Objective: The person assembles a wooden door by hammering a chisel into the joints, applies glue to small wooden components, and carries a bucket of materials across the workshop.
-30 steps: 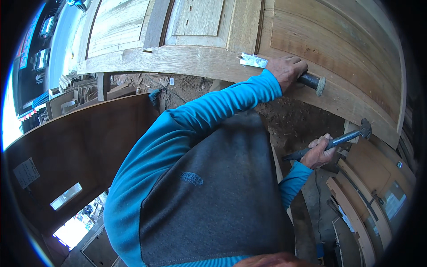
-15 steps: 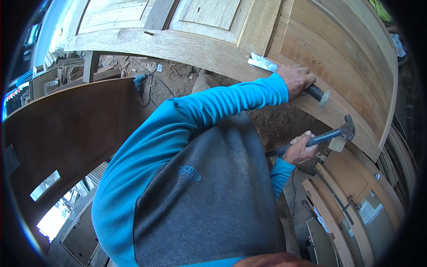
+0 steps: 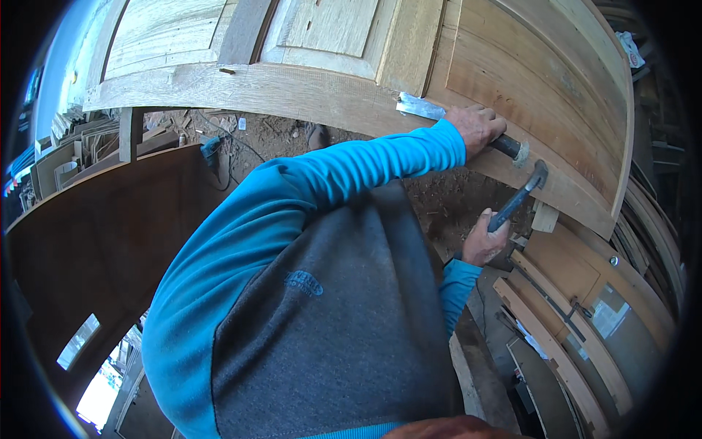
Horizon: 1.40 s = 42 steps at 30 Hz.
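Observation:
My left hand (image 3: 474, 132) is closed around the dark handle of a wide chisel (image 3: 421, 107). Its shiny blade points left and lies low along the edge rail of a wooden panel door (image 3: 292, 89). The butt of the handle, pale and frayed, sticks out to the right of my fist. Lower down, my right hand (image 3: 485, 240) grips a hammer (image 3: 515, 205) by its dark shaft. The hammer's head is just right of the chisel's butt, with a small gap visible between them. Whether the blade's tip bites into the wood, I cannot tell.
A large brown board (image 3: 110, 205) stands at the left, near stacked wood offcuts (image 3: 80, 150). A blue power tool (image 3: 210, 150) with a cord is on the dirt floor. Wooden panels and frames (image 3: 563, 329) lean at the lower right.
The hammer's head has swung up and left, closer to the chisel's butt, and its shaft is steeper. My left hand keeps its hold on the chisel. The whole view has shifted slightly.

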Each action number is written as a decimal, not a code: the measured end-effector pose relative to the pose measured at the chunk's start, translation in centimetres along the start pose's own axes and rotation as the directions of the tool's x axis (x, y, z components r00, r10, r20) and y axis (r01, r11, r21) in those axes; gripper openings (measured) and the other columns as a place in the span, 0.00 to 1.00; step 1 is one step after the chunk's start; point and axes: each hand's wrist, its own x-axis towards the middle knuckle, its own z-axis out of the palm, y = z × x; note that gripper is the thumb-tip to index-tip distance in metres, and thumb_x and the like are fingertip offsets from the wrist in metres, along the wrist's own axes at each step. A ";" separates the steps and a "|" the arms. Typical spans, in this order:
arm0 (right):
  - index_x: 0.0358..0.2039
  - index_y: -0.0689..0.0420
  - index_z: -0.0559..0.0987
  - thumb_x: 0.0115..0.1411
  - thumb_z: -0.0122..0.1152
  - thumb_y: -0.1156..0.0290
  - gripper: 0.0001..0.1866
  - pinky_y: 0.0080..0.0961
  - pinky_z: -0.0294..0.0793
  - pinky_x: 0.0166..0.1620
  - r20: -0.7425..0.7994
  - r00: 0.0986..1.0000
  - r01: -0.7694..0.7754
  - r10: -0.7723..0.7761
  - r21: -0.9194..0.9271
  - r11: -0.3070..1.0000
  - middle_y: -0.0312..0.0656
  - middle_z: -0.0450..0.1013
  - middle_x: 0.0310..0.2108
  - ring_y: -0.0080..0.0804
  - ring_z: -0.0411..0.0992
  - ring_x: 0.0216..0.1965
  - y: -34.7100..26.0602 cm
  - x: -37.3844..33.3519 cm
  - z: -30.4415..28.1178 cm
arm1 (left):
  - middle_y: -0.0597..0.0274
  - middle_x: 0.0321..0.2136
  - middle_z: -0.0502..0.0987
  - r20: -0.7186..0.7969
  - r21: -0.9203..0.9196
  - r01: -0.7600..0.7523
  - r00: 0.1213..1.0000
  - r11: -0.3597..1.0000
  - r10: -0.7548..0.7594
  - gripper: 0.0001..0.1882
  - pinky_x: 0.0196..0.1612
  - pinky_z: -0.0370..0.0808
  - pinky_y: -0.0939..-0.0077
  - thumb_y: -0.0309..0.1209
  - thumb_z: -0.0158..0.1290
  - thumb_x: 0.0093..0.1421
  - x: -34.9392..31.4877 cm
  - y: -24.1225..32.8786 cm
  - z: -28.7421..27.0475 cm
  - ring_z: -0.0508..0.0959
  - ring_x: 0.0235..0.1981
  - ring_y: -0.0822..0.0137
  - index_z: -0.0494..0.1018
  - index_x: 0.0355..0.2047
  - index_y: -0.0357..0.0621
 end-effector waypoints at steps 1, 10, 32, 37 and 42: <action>0.34 0.64 0.75 0.63 0.62 0.67 0.11 0.31 0.71 0.26 -0.024 0.997 -0.074 0.075 0.038 0.997 0.43 0.73 0.25 0.30 0.72 0.24 -1.1 0.2 -0.1 | 0.56 0.39 0.77 0.023 0.000 0.014 1.000 1.000 -0.014 0.09 0.41 0.79 0.52 0.35 0.52 0.62 0.0 0.0 -0.1 0.81 0.45 0.49 0.73 0.43 0.52; 0.37 0.64 0.74 0.66 0.58 0.69 0.10 0.24 0.65 0.18 0.208 0.969 -0.194 0.132 0.312 0.930 0.38 0.68 0.19 0.22 0.67 0.16 -2.7 -2.0 2.6 | 0.48 0.35 0.80 0.185 -0.006 0.034 0.982 0.999 -0.033 0.13 0.38 0.78 0.49 0.37 0.58 0.60 1.6 -0.3 -0.6 0.82 0.38 0.44 0.72 0.43 0.49; 0.41 0.61 0.72 0.64 0.57 0.71 0.08 0.20 0.68 0.23 0.441 0.822 0.108 -0.360 0.501 0.859 0.35 0.69 0.23 0.21 0.68 0.20 -12.4 8.4 0.7 | 0.59 0.31 0.73 -0.606 -0.762 -0.477 0.282 0.439 -0.744 0.18 0.34 0.79 0.64 0.28 0.60 0.62 -10.6 -13.3 -14.3 0.77 0.30 0.65 0.65 0.48 0.40; 0.39 0.60 0.75 0.64 0.59 0.70 0.08 0.19 0.66 0.22 0.487 0.731 0.293 -0.478 0.409 0.864 0.34 0.71 0.25 0.19 0.68 0.19 -17.8 8.2 0.5 | 0.57 0.35 0.73 -0.640 -0.740 -0.495 0.305 0.457 -0.705 0.19 0.41 0.81 0.64 0.27 0.56 0.64 -10.7 -11.6 -12.6 0.79 0.32 0.63 0.63 0.52 0.37; 0.40 0.60 0.76 0.63 0.62 0.69 0.10 0.28 0.70 0.28 0.497 0.479 0.751 -0.723 0.194 0.631 0.39 0.72 0.24 0.28 0.72 0.23 -23.8 8.3 1.2 | 0.53 0.40 0.75 -0.605 -0.790 -0.294 0.518 0.539 -0.604 0.20 0.48 0.81 0.62 0.30 0.55 0.68 -12.7 -8.6 -11.8 0.82 0.41 0.60 0.60 0.54 0.39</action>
